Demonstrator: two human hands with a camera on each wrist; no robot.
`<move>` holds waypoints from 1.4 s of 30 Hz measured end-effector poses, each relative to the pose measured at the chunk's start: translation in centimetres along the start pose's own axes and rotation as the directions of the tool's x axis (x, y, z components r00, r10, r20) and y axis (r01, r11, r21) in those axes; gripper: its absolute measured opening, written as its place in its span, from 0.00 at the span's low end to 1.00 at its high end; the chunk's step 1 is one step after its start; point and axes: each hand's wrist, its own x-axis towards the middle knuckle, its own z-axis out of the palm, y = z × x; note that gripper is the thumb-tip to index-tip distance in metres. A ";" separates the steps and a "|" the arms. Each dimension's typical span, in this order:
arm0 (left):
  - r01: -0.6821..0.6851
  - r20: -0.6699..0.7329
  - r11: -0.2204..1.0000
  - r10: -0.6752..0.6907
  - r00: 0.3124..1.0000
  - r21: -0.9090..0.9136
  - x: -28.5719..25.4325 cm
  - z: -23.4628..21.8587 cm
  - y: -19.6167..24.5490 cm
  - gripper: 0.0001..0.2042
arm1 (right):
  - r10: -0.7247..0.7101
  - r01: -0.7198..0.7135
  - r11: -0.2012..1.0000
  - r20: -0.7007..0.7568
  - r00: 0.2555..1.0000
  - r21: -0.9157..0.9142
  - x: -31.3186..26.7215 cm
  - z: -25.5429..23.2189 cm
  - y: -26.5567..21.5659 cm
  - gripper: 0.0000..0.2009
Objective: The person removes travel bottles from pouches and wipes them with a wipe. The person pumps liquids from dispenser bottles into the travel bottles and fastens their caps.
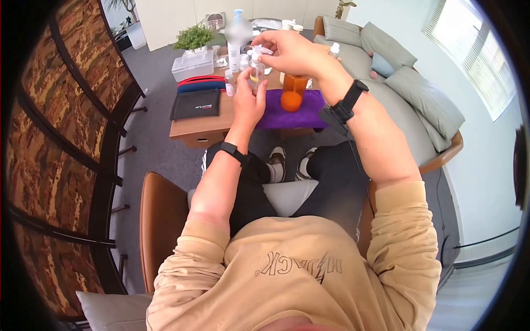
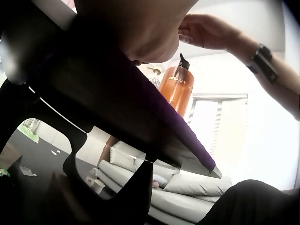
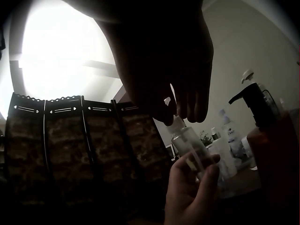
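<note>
A small clear bottle (image 1: 255,73), slim, see-through and upright, is held above the wooden table (image 1: 193,126) in front of the seated person. It is gripped low down by the left hand (image 1: 247,99), fingers curled round its body. Its white top (image 1: 259,51) is pinched by the right hand (image 1: 290,51), fingertips closed together. Just right, an orange pump bottle (image 1: 292,91) is seen on a purple cloth (image 1: 312,113).
</note>
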 end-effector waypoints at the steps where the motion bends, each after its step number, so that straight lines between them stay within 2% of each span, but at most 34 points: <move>1: 0.034 0.021 0.999 -0.034 0.999 -0.002 -0.1 -0.1 0.3 0.26 | 0.001 -0.001 1.000 -0.006 1.000 -0.005 0.0 0.0 0.3 0.23; 3: 0.071 0.045 0.997 -0.070 0.996 -0.009 0.0 -0.3 0.9 0.26 | -0.095 0.095 0.995 -0.048 0.994 -0.003 -0.2 0.0 -0.2 0.23; 4: 0.031 0.050 0.999 -0.032 0.998 0.014 0.1 -0.4 1.0 0.26 | -0.091 0.091 0.996 -0.045 0.995 -0.006 -0.4 -0.2 -0.4 0.23; 6: -0.007 0.051 0.999 0.006 0.999 0.033 -0.1 -0.5 1.2 0.26 | 0.091 -0.082 0.991 0.082 0.992 -0.107 -0.5 -1.1 -2.3 0.23; 8: 0.011 0.125 0.997 -0.021 0.992 0.078 -0.4 -0.4 1.5 0.26 | 0.110 -0.094 0.980 0.085 0.990 -0.177 -0.2 -0.4 -2.6 0.23; 10: -0.006 0.136 0.996 -0.007 0.991 0.091 -0.4 -0.6 1.9 0.26 | 0.119 -0.100 0.967 0.067 0.991 -0.236 0.0 -0.6 -2.7 0.24; 12: -0.012 0.146 0.995 -0.003 0.989 0.100 -0.6 -0.5 1.5 0.27 | -0.049 0.047 0.992 -0.010 0.999 -0.116 -0.2 -1.1 -2.2 0.23; 13: -0.045 0.114 0.992 0.031 0.993 0.122 -0.6 -0.5 1.3 0.27 | -0.094 0.095 0.995 0.029 0.995 -0.038 0.2 -1.1 -1.4 0.24; 14: -0.080 0.082 0.987 0.068 0.994 0.143 -0.4 -0.5 1.2 0.27 | -0.096 0.097 0.994 0.026 0.995 -0.039 0.2 -1.3 -1.7 0.24; 16: -0.064 0.104 0.988 0.050 0.993 0.138 -0.5 -0.5 1.3 0.27 | -0.047 0.069 0.981 0.121 0.992 -0.179 0.5 -2.1 -2.2 0.26; 18: -0.048 0.118 0.990 0.032 0.992 0.131 -0.3 -0.8 1.8 0.27 | -0.034 0.060 0.972 0.117 0.993 -0.228 0.4 -2.1 -2.7 0.26; 20: 0.033 0.154 0.995 -0.048 0.987 0.097 -0.4 -0.8 2.0 0.28 | -0.021 0.056 0.960 0.128 0.992 -0.275 0.6 -2.2 -2.8 0.26; 24: -0.021 0.156 0.994 0.004 0.988 0.110 -0.4 -0.9 2.1 0.27 | 0.006 0.026 0.942 0.093 0.996 -0.335 0.2 -1.3 -1.9 0.25; 26: 0.040 0.175 0.994 -0.058 0.983 0.102 -0.4 -0.9 2.6 0.27 | 0.013 0.014 0.934 0.072 0.997 -0.357 -0.2 -1.5 -2.1 0.25; 28: 0.022 0.176 0.992 -0.043 0.983 0.122 -0.5 -0.9 2.5 0.27 | 0.178 -0.121 0.940 0.156 0.972 -0.318 -0.6 -2.4 -4.4 0.26; 29: 0.006 0.167 0.990 -0.030 0.985 0.141 -0.4 -0.8 2.4 0.27 | 0.177 -0.122 0.940 0.152 0.972 -0.318 -0.7 -2.3 -4.5 0.26; 32: -0.023 0.139 0.983 -0.003 0.990 0.182 -0.2 -0.6 2.2 0.27 | 0.154 -0.089 0.938 0.172 0.973 -0.336 -0.1 -2.3 -3.7 0.25; 33: -0.019 0.134 0.982 -0.006 0.991 0.186 -0.1 -0.6 2.3 0.27 | 0.105 -0.044 0.941 0.165 0.981 -0.335 0.1 -2.0 -2.9 0.25; 35: 0.061 0.149 0.988 -0.082 0.985 0.143 -0.3 -0.7 2.4 0.27 | 0.057 -0.003 0.948 0.160 0.986 -0.319 0.3 -1.2 -1.2 0.25; 37: 0.080 0.155 0.985 -0.104 0.982 0.152 -0.5 -0.8 2.5 0.27 | -0.074 0.100 0.968 0.119 0.990 -0.228 0.9 -0.8 0.6 0.22; 38: 0.094 0.156 0.984 -0.118 0.981 0.154 -0.2 -0.7 2.1 0.26 | -0.078 0.104 0.969 0.121 0.990 -0.223 1.5 -1.1 1.1 0.22; 39: 0.095 0.155 0.983 -0.120 0.981 0.158 0.2 -0.4 1.2 0.26 | -0.121 0.153 0.972 0.180 0.976 -0.178 2.2 -1.8 1.2 0.19; 40: 0.035 0.124 0.991 -0.051 0.991 0.127 0.0 -0.2 0.4 0.25 | -0.157 0.191 0.974 0.241 0.958 -0.125 2.3 -2.2 1.4 0.17; 41: -0.024 0.091 0.995 0.015 0.996 0.097 -0.5 0.1 -0.4 0.25 | -0.151 0.184 0.976 0.248 0.957 -0.116 2.5 -2.5 1.4 0.17; 42: -0.016 0.090 0.995 0.007 0.996 0.098 -0.4 0.3 -0.4 0.25 | -0.127 0.158 0.984 0.300 0.946 -0.083 3.0 -3.1 1.4 0.15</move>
